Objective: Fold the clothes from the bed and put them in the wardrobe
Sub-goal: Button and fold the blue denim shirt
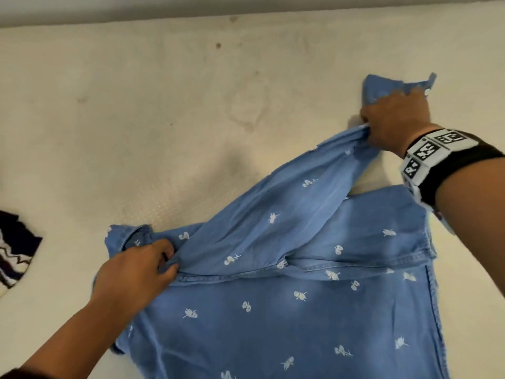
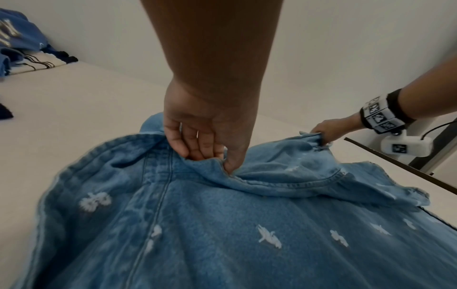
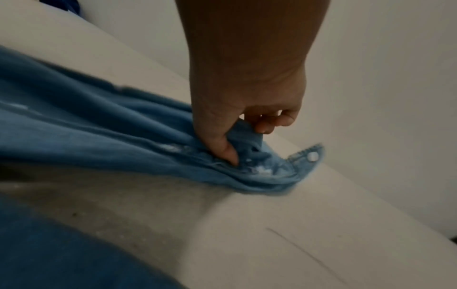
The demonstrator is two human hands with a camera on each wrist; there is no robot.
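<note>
A light blue denim shirt (image 1: pixel 314 296) with small white prints lies spread on the cream mattress (image 1: pixel 164 119). My left hand (image 1: pixel 136 274) pinches the cloth at the shoulder beside the collar (image 2: pixel 153 140), as the left wrist view shows (image 2: pixel 207 154). My right hand (image 1: pixel 393 124) grips the end of the sleeve (image 1: pixel 314 192) near its cuff (image 3: pixel 304 156), thumb and fingers curled round the bunched cloth (image 3: pixel 237 144). The sleeve runs stretched and slightly lifted between both hands, angled across the shirt body.
A dark garment with white zigzag stripes (image 1: pixel 13 253) lies at the mattress's left edge. More blue and striped clothes (image 2: pixel 22 48) are heaped at the far corner by the wall. A dark frame edge (image 2: pixel 400 162) runs past my right hand (image 2: pixel 323 133).
</note>
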